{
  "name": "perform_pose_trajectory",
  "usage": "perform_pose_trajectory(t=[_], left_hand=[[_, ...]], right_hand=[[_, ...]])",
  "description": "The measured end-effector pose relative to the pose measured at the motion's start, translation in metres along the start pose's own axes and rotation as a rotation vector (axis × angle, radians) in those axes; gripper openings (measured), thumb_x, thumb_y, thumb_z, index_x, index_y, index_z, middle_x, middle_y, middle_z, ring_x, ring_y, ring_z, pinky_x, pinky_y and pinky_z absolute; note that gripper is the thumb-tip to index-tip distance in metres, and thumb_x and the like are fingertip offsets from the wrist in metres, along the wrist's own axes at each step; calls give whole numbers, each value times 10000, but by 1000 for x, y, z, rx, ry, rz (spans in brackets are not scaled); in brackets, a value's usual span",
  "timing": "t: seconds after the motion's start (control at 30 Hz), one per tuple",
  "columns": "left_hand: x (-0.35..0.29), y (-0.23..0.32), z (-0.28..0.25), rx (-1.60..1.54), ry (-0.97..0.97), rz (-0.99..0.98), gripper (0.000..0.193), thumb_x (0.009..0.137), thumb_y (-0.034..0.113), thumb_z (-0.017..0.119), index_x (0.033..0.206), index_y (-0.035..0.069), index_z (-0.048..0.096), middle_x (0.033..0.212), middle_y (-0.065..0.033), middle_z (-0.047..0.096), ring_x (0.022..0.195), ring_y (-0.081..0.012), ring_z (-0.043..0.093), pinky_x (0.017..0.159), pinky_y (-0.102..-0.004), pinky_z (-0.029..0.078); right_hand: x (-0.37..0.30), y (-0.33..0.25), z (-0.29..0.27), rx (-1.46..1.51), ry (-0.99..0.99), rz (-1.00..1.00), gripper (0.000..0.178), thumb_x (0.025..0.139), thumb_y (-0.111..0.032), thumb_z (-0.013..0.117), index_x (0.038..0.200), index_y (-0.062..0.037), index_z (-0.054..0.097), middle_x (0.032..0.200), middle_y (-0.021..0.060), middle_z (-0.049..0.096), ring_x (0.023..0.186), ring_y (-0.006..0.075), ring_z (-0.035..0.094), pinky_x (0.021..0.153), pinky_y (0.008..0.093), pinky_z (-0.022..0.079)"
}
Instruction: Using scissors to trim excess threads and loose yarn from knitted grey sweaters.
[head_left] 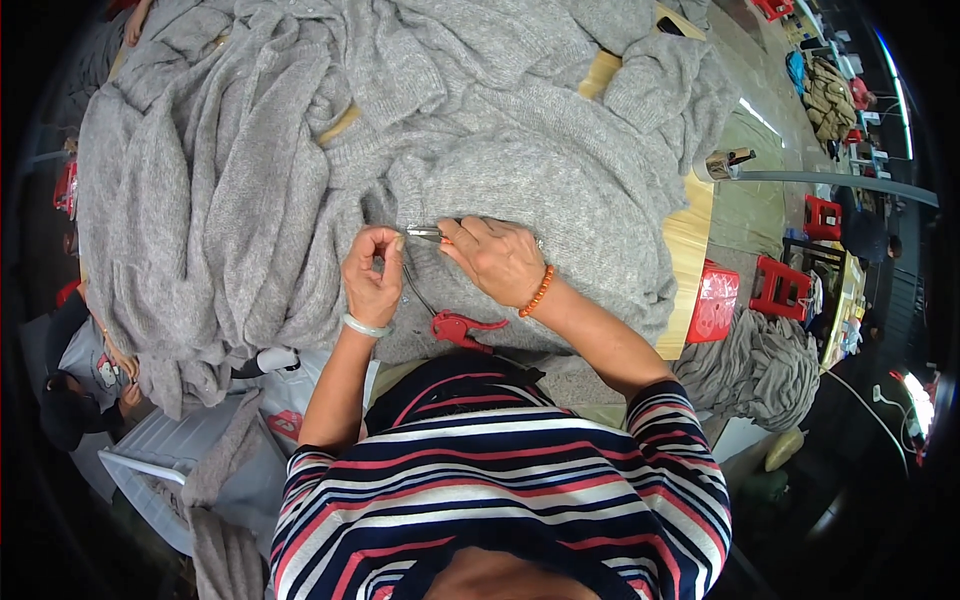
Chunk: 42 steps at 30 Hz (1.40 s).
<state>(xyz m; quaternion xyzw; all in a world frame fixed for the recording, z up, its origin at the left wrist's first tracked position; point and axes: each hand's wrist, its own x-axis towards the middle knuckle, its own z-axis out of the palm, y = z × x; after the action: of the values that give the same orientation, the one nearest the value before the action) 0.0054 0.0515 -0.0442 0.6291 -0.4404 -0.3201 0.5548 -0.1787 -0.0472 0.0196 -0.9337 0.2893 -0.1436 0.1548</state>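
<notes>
A grey knitted garment is spread in front of me over other grey knitwear. My right hand, an orange bead bracelet at its wrist, is closed around small metal thread snips. Their tips point left, toward the fingertips of my left hand. Thumb and forefinger of that hand are pinched together at the garment's edge; whatever lies between them is too small to make out. A pale bangle circles the left wrist. Below and between both hands lies a red clamp with a thin bent metal rod.
Heaped grey knitwear covers most of the wooden table. Beyond its right edge are red stools and a grey knit pile. A metal pole juts in from the right. A plastic crate stands lower left, near a person.
</notes>
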Motion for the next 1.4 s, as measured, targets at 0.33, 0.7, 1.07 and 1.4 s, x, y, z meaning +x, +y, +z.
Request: perform_pose_trajectory(t=[0.33,0.7,1.07,1.4], left_hand=[[1,-2,-1,-41,-12,0,25,968,14,609,990,4,605,933,-15,612,815,-73,550,748,-215,463],[-6,-14,-3,-85,16,-58,51,975,11,603,1026,22,601,936,3,613,810,-51,534,716,-198,439],[-7,-8,-6,-33,-14,4,23,979,10,589,1002,9,585,933,-24,582,790,-72,521,712,-205,438],[-9,-6,-4,-50,1,-3,34,972,-2,590,1004,5,583,939,-32,588,814,-84,538,736,-215,450]], right_hand=[[3,5,1,42,51,30,308,902,-262,693,1150,-82,657,818,65,600,689,242,661,592,370,530],[3,-3,-5,50,27,24,363,895,-277,697,1187,-73,629,828,61,581,704,239,665,602,361,533],[5,-4,3,87,35,38,345,896,-268,694,1172,-73,627,835,66,581,707,242,658,609,365,530],[2,-8,8,56,85,28,383,885,-262,706,1203,-64,630,835,57,578,686,227,646,601,356,526]])
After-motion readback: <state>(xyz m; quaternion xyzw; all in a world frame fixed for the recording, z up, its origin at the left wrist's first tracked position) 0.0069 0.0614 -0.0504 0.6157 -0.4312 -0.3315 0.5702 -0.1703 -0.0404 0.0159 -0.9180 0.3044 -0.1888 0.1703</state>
